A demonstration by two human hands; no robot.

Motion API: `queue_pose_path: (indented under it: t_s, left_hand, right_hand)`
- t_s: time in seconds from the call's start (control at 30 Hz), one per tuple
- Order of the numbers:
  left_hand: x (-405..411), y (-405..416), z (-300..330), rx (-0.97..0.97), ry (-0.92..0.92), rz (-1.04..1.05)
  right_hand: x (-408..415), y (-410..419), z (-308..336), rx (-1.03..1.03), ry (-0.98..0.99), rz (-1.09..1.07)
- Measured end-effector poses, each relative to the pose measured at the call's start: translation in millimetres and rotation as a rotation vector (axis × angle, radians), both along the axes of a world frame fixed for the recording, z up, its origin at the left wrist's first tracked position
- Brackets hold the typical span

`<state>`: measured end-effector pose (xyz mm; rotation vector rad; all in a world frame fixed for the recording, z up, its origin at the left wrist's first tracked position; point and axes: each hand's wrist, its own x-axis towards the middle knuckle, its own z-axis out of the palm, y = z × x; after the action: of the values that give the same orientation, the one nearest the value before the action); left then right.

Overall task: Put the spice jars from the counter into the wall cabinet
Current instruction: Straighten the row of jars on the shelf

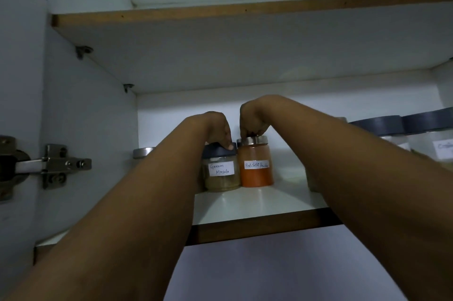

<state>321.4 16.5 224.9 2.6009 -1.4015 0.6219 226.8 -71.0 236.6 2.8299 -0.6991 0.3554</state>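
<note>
Two bare forearms, no sleeves, and the left hand (217, 129) and right hand (252, 120) without rings.

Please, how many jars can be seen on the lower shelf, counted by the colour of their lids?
Dark blue plastic lids: 3, the Garam Masala jar and two at right.
Silver metal lids: 2, the Red Chilli Powder jar and one at left.
Total: 5.

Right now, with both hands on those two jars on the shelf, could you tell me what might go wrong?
1. The garam masala jar and chilli powder jar stand very close together; letting go of one carelessly could knock the other.
2. Both hands, left hand and right hand, hold only the lids; a loose lid could let a jar drop.
3. The right forearm hides a jar beside it and might bump it when pulling back.
</note>
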Motion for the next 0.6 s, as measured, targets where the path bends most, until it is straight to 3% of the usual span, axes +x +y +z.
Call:
queue_pose_path:
  t_s: [0.27, 0.5, 0.6]
  left_hand:
    - [11.2, 6.2, -8.1, -0.146, 0.028, -0.095]
    - [11.1, 10.3, -20.0, -0.212, -0.005, -0.148]
    - [12.0, 10.6, -20.5, -0.209, -0.014, -0.162]
  right_hand:
    - [9.0, -11.3, -0.7, -0.042, -0.038, 0.027]
    - [11.9, -6.3, -12.7, -0.236, -0.064, 0.005]
    - [7.1, -10.5, -15.7, -0.178, -0.108, 0.033]
